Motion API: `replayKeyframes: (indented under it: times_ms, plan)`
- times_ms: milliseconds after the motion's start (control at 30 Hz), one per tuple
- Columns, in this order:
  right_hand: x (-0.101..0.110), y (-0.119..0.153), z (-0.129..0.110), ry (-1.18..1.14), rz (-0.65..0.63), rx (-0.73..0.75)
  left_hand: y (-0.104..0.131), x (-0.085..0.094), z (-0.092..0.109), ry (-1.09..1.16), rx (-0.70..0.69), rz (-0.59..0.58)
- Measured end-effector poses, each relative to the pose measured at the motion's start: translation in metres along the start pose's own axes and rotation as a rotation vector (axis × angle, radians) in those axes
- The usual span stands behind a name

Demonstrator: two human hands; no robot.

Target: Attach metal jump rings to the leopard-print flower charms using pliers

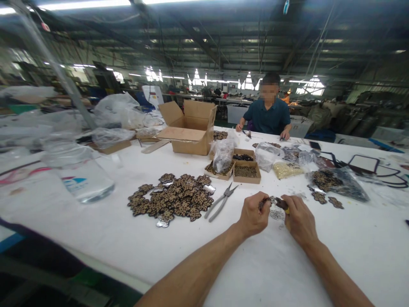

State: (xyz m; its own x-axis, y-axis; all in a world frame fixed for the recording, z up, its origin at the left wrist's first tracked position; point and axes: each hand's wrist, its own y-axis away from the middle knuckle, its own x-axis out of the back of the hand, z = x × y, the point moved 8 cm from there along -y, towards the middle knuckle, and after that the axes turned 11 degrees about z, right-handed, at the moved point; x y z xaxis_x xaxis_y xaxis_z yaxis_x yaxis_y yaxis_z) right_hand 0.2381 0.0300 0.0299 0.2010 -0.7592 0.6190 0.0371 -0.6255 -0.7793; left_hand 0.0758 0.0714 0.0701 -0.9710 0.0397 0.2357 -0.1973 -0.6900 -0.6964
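My left hand is closed around a small leopard-patterned patch, most of it hidden by the fingers. My right hand grips pliers with a yellow handle, their jaws meeting a small metal piece at the patch's edge. Small metal rings lie on the white table below and between both hands. Left of my left hand a second pair of pliers lies with its jaws apart. Farther left is a large pile of leopard-patterned patches.
Beyond the hands are a small box of metal parts, a bag of yellowish pieces and an open cardboard box. A clear water jug stands left. Bagged patches lie right. A person sits across the table.
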Motion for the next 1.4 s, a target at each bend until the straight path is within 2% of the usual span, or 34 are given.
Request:
replayKeyframes:
  times_ms: [167,367,733,800,867,1000,1067,1133,1200,1300,1400]
  plan:
    - [0.003,0.002,0.017,-0.116,0.036,-0.047,-0.002,0.004,0.004,-0.028,-0.054,0.028]
    - [0.012,0.006,0.048,-0.078,0.142,-0.133,-0.001,0.005,0.011,-0.073,-0.163,0.017]
    - [0.006,0.013,0.080,0.089,0.112,-0.139,0.004,0.002,0.011,-0.144,-0.212,-0.004]
    - [0.005,0.015,0.085,0.123,0.108,-0.135,0.006,0.000,0.008,-0.139,-0.182,0.004]
    - [0.003,0.017,0.089,0.155,0.100,-0.138,0.009,-0.001,0.002,-0.096,-0.089,0.025]
    - [0.001,0.022,0.092,0.198,0.069,-0.129,0.015,0.003,-0.024,0.054,0.248,0.072]
    - [0.001,0.027,0.095,0.227,0.061,-0.136,0.015,0.016,-0.037,0.006,0.361,0.072]
    - [0.000,0.032,0.100,0.264,0.056,-0.154,0.010,0.044,-0.048,-0.217,0.401,0.065]
    - [-0.002,0.036,0.105,0.287,0.044,-0.170,0.000,0.083,-0.056,-0.469,0.407,0.069]
    - [-0.005,0.041,0.107,0.274,0.024,-0.174,-0.017,0.148,-0.060,-0.654,0.434,0.129]
    - [-0.007,0.046,0.107,0.233,0.015,-0.175,-0.031,0.203,-0.058,-0.824,0.473,0.209]
